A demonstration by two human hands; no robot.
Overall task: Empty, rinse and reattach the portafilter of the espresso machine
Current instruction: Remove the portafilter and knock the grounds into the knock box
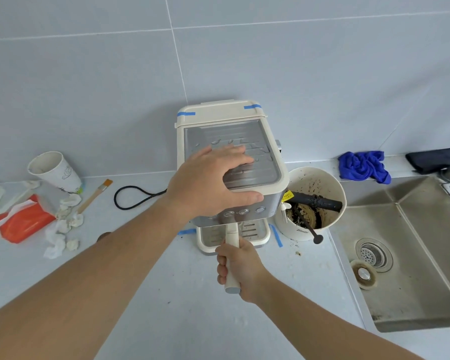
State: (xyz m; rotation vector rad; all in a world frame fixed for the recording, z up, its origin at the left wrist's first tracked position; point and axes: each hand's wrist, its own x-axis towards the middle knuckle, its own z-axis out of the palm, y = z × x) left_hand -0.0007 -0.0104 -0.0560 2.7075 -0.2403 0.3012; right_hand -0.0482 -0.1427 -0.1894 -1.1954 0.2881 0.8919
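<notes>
A cream and steel espresso machine [260, 131] stands on the counter against the tiled wall. My left hand [213, 178] lies flat on its top plate, thumb hooked over the front edge. The portafilter's cream handle [231, 236] sticks out toward me from under the machine's front, above the drip tray [255, 236]. My right hand [238, 268] is wrapped around that handle. The portafilter's basket is hidden under the machine.
A cream knock bucket [320, 188] with coffee grounds and a black bar stands right of the machine. A steel sink [411, 255] lies further right, a blue cloth [361, 165] behind it. At the left are a paper cup [53, 170], a brush [95, 194], crumpled tissues [63, 229] and a red packet [24, 222].
</notes>
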